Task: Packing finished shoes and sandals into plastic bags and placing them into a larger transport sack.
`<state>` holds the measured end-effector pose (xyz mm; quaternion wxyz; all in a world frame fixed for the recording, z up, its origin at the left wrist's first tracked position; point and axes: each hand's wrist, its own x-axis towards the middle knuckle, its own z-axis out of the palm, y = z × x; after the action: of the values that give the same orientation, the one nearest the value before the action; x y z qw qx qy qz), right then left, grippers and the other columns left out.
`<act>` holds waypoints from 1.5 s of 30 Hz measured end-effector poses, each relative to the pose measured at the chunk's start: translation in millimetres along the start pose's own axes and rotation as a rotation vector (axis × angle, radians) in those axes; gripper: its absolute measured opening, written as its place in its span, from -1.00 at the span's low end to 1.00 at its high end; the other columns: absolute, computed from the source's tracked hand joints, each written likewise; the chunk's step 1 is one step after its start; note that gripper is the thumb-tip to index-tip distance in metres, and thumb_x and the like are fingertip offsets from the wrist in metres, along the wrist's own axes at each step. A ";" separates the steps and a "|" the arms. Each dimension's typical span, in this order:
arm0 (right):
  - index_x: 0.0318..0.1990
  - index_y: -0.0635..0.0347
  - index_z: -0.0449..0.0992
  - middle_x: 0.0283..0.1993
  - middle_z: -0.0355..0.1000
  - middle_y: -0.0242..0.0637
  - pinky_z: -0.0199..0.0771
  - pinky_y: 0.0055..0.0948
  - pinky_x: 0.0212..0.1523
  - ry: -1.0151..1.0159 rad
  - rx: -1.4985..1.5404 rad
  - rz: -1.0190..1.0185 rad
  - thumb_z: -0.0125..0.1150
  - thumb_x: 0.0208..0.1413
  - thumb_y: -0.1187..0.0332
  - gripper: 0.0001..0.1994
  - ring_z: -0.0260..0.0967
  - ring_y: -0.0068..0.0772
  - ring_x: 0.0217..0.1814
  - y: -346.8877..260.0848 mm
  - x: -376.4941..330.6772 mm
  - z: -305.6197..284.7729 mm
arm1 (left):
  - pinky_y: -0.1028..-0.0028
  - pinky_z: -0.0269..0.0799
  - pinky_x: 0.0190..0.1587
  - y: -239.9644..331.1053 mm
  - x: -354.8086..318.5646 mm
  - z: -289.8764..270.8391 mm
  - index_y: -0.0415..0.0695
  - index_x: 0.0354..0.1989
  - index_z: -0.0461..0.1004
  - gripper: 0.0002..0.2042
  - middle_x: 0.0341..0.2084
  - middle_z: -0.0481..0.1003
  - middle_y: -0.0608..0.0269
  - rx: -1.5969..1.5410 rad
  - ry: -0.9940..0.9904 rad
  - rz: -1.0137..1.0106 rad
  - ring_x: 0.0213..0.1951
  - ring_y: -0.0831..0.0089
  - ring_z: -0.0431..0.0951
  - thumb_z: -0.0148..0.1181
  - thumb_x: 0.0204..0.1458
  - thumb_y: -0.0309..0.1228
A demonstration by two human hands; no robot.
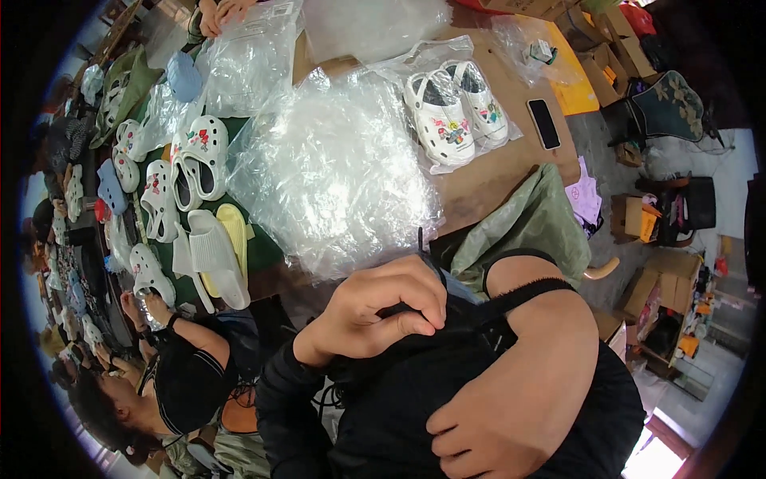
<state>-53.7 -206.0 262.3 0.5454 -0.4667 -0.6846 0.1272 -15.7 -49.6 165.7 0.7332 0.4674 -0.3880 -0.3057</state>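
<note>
My left hand [379,311], in a black sleeve, is raised before my chest at the table's near edge. Its fingers curl round to meet the thumb in a pinch against black cloth; whatever lies between the tips is too small to make out. Lower down, my right hand [479,435] rests back-up on my black garment [383,415], fingers slightly apart. A black strap [542,294] crosses my bare right arm. Beyond the left hand lies a heap of clear plastic bags [343,176]. White clogs with coloured charms [455,116] sit inside a clear bag at the back right.
White clogs [203,156], pale grey slides [215,255] and a yellow slide [233,231] stand at left. A phone [544,124] lies on the brown tabletop [495,180]. Green-grey cloth [527,223] drapes its right edge. One co-worker [195,351] sits at left; another's hands [219,14] touch bags opposite.
</note>
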 end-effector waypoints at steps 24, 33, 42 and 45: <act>-0.15 0.28 0.35 -0.36 0.39 -0.08 0.29 -0.20 -0.28 -0.158 0.058 0.051 0.01 0.12 0.15 -0.66 0.34 -0.12 -0.31 28.4 32.8 -18.0 | 0.64 0.32 -0.17 -14.7 25.7 6.1 -0.24 -0.12 0.39 -0.80 -0.30 0.45 0.34 -0.449 0.063 -0.450 -0.25 0.65 0.40 -0.04 0.14 -0.44; -0.20 0.30 0.31 -0.41 0.39 -0.11 0.33 -0.32 -0.35 -0.077 0.130 0.189 0.06 0.11 0.24 -0.72 0.35 -0.08 -0.36 76.1 16.3 -8.9 | 0.50 0.31 -0.08 -80.1 24.5 4.6 -0.22 0.11 0.25 -0.61 -0.18 0.37 0.28 -0.712 0.154 -0.144 -0.23 0.50 0.41 0.01 0.11 -0.37; -0.12 0.20 0.31 -0.40 0.42 -0.19 0.35 -0.38 -0.32 0.093 -0.059 0.507 0.00 0.12 0.15 -0.68 0.39 -0.24 -0.35 117.3 -3.4 -16.4 | 0.41 0.14 0.10 -93.9 23.4 -29.3 -0.33 0.07 0.23 -0.64 -0.02 0.32 0.10 0.037 0.328 -0.026 0.06 0.33 0.29 -0.08 0.10 -0.46; -0.14 0.20 0.38 -0.32 0.43 -0.18 0.36 -0.41 -0.27 0.158 0.008 0.557 0.04 0.11 0.21 -0.73 0.41 -0.27 -0.29 126.7 -11.2 -14.1 | 0.41 0.11 0.12 -47.7 13.1 -25.6 -0.35 0.06 0.22 -0.64 -0.01 0.32 0.08 0.273 0.391 -0.140 0.07 0.30 0.29 -0.11 0.09 -0.48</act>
<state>21.6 -152.0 174.0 0.5431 -0.6429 -0.4849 0.2380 8.8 -66.7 118.6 0.7015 0.6381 -0.2431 -0.2041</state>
